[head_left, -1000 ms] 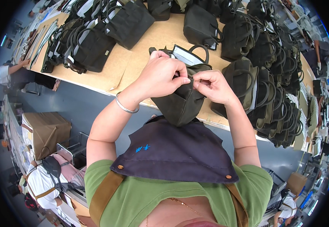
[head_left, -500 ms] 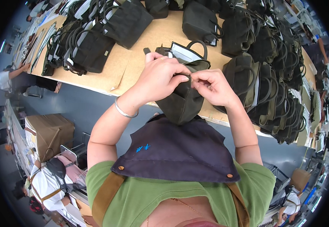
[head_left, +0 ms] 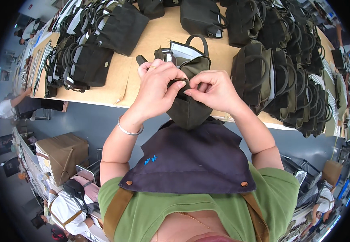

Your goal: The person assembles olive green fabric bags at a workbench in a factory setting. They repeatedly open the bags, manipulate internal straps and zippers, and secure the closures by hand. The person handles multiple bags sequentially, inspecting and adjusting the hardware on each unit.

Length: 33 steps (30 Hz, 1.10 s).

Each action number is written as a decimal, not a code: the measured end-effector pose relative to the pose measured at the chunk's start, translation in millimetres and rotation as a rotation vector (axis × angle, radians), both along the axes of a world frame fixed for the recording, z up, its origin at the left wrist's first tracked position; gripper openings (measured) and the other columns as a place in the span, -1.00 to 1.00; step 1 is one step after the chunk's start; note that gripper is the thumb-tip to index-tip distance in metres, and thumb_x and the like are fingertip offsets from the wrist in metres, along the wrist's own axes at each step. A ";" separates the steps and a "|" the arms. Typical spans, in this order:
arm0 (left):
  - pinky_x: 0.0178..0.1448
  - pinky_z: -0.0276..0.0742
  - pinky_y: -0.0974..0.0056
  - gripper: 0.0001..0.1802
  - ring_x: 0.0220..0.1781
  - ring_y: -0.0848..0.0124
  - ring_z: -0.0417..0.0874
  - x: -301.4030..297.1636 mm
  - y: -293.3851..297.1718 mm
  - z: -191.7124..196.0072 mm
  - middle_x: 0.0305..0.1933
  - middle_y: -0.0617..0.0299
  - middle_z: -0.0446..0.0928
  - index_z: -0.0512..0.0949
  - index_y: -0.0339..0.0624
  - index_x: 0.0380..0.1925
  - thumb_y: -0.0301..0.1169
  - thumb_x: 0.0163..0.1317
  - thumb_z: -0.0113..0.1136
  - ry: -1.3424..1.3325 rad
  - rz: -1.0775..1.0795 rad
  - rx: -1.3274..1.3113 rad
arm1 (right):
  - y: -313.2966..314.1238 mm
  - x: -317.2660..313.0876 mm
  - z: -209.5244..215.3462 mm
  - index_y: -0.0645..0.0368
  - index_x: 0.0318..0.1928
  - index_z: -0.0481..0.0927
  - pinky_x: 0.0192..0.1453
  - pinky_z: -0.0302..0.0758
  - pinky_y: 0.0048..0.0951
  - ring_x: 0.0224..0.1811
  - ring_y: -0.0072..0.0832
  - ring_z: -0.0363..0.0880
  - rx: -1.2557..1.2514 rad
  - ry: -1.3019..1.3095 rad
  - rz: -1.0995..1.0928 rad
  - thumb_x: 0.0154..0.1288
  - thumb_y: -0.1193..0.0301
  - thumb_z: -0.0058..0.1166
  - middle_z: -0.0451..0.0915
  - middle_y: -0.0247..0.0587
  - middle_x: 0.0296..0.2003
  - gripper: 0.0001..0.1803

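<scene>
The dark green bag (head_left: pixel 189 109) hangs over the near edge of the table (head_left: pixel 151 44), its upper part held up between both hands and its lower end dropping toward the person's dark apron (head_left: pixel 191 161). The left hand (head_left: pixel 157 90) wraps the bag's left side, fingers curled nearly closed, thumb stretched across the front to pinch a small fold of fabric at the top. The right hand (head_left: pixel 213 90) meets it from the other side, its fingers (head_left: pixel 199 86) bent tight, thumb and forefinger nipping the same bit of fabric, so the two sets of fingertips almost touch. What exactly sits between the fingertips is too small to tell. A ring shows on the left hand and a silver bangle (head_left: pixel 130 129) circles that wrist. Behind the bag, an open bag with a pale lining (head_left: pixel 185 50) rests on the table. Rows of dark bags (head_left: pixel 287 80) stand packed to the right, and more (head_left: pixel 90 48) lie to the left.
</scene>
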<state>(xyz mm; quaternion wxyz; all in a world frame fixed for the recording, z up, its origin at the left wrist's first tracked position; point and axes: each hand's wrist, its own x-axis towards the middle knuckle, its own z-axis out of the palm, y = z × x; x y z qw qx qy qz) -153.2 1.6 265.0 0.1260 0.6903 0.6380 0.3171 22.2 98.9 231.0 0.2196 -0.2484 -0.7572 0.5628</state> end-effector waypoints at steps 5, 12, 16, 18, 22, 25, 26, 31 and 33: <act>0.06 0.07 0.17 -0.94 -0.20 0.35 0.40 -0.7 3.6 4.2 -0.42 0.34 0.46 0.64 -0.04 -0.36 -0.44 0.13 0.24 0.000 -0.028 -0.039 | 3.5 3.1 -1.4 0.22 -0.41 0.67 -0.54 0.31 -0.65 -0.62 -0.83 0.40 -0.115 -0.001 -0.003 0.09 0.47 0.38 0.61 -0.46 -0.58 -0.88; 0.07 0.05 0.22 -0.96 -0.27 0.40 0.36 -1.1 10.0 -2.2 -0.45 0.39 0.46 0.64 -0.02 -0.39 -0.45 0.17 0.25 -0.076 -0.038 -0.026 | 1.2 5.1 -3.2 0.23 -0.41 0.67 -0.54 0.30 -0.69 -0.61 -0.88 0.37 -0.022 0.039 -0.053 0.13 0.49 0.35 0.59 -0.50 -0.59 -0.89; 0.06 0.05 0.22 -0.97 -0.26 0.40 0.36 1.2 7.7 -5.8 -0.44 0.40 0.46 0.63 -0.03 -0.41 -0.45 0.18 0.24 -0.055 -0.005 0.009 | 6.7 7.0 7.8 0.18 -0.34 0.68 -0.42 0.46 -0.51 -0.49 -0.59 0.57 0.220 -0.020 0.040 0.05 0.29 0.42 0.65 -0.37 -0.44 -0.74; 0.06 0.05 0.23 -0.97 -0.24 0.40 0.35 -1.9 3.3 -6.7 -0.43 0.40 0.46 0.62 -0.03 -0.41 -0.45 0.18 0.24 -0.063 -0.021 0.005 | 18.4 10.0 29.8 0.15 -0.29 0.68 -0.31 0.54 -0.39 -0.38 -0.38 0.64 0.662 -0.117 0.124 -0.03 0.17 0.45 0.66 -0.28 -0.35 -0.62; 0.07 0.04 0.23 -0.98 -0.21 0.39 0.33 -15.6 2.3 3.8 -0.40 0.40 0.44 0.62 -0.02 -0.39 -0.43 0.18 0.24 -0.069 -0.186 0.033 | 48.6 4.1 34.9 0.16 -0.21 0.67 -0.09 0.53 -0.24 -0.18 -0.14 0.61 0.546 -0.399 0.401 -0.22 0.08 0.48 0.63 -0.13 -0.30 -0.44; 0.09 0.04 0.21 -0.96 -0.20 0.40 0.35 -46.3 -5.6 8.0 -0.39 0.43 0.44 0.63 0.03 -0.38 -0.42 0.19 0.24 -0.112 -0.191 0.056 | 41.3 -0.5 52.2 0.20 -0.24 0.65 -0.08 0.51 -0.22 -0.18 -0.12 0.60 0.566 -0.437 0.416 -0.17 0.19 0.47 0.62 -0.11 -0.32 -0.52; 0.09 0.04 0.20 -0.94 -0.20 0.41 0.35 -55.6 -10.3 8.6 -0.39 0.45 0.45 0.64 0.05 -0.38 -0.42 0.19 0.23 -0.134 -0.175 0.059 | 37.6 -1.7 55.9 0.22 -0.26 0.65 -0.09 0.51 -0.22 -0.19 -0.11 0.60 0.563 -0.405 0.403 -0.15 0.24 0.46 0.62 -0.10 -0.32 -0.55; 0.21 0.06 0.04 -0.85 -0.01 0.36 0.45 -61.5 -25.8 12.7 -0.21 0.38 0.54 0.62 0.02 -0.25 -0.34 0.16 0.28 0.084 -0.089 -0.053 | 26.4 -15.8 63.3 0.26 -0.29 0.63 -0.27 0.48 -0.29 -0.38 -0.19 0.57 0.497 -0.395 0.498 -0.14 0.38 0.45 0.60 -0.13 -0.39 -0.63; 0.28 0.04 0.01 -0.76 0.08 0.36 0.48 -41.6 -21.7 17.9 -0.12 0.37 0.58 0.59 0.03 -0.15 -0.33 0.15 0.29 0.162 -0.088 0.119 | 28.8 -19.8 63.4 0.29 -0.29 0.63 -0.32 0.51 -0.35 -0.42 -0.26 0.58 0.517 -0.360 0.511 -0.11 0.42 0.43 0.60 -0.13 -0.42 -0.66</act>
